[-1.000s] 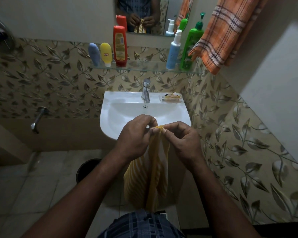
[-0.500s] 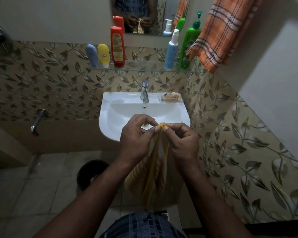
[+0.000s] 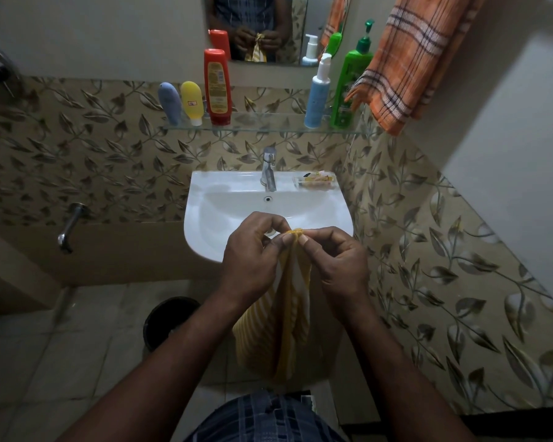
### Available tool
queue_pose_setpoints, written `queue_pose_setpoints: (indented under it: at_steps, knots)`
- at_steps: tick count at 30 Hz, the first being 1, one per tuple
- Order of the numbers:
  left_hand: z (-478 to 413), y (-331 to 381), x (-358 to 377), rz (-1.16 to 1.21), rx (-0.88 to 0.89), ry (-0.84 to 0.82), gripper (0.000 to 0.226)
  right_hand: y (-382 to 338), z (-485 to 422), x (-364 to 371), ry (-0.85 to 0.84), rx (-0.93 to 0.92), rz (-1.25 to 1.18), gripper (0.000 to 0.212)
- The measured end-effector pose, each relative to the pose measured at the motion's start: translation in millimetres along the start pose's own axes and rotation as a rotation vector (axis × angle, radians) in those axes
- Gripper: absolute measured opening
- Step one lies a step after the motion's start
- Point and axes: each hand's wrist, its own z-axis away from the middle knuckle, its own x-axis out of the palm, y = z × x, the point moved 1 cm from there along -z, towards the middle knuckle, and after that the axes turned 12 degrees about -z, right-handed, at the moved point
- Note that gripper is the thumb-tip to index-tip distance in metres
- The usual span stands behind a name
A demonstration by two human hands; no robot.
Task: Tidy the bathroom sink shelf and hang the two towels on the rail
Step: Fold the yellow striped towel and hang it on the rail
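Dim, murky light; floor shadowed, wide-angle bending at edges, faint glare on sink (image 3: 211, 199)

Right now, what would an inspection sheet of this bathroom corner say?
Surface: glass shelf on the wall above the white sink.
Job's things: yellow striped towel hangs from both hands; orange checked towel hangs upper right; red bottle and green pump bottle among five containers on the shelf.
Clutter: clear dish of small bits on the sink rim.
Hands: left hand and right hand both pinch the yellow towel's top.
Cables: nothing seen.
Surroundings: tap, mirror, black bin on the floor.
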Motion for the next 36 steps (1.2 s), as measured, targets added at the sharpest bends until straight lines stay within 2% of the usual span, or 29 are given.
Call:
queue_pose_setpoints:
  at_steps: [15,23,26,36]
  knots:
    - [-1,1,7,0.02,-0.07,-0.042,0.005,3,-1,-3,0.041,-0.029,0.091,0.005]
    - [6,3,10,0.145,-0.038,0.082,0.004,6,-1,0,0.142,-0.043,0.032,0.005]
    - [7,1,13,0.142,-0.042,0.074,0.005,7,0,2,0.171,-0.032,-0.021,0.008]
    - [3,4,11,0.18,-0.177,0.007,0.008,5,-4,-8,0.048,-0.022,0.017,0.008]
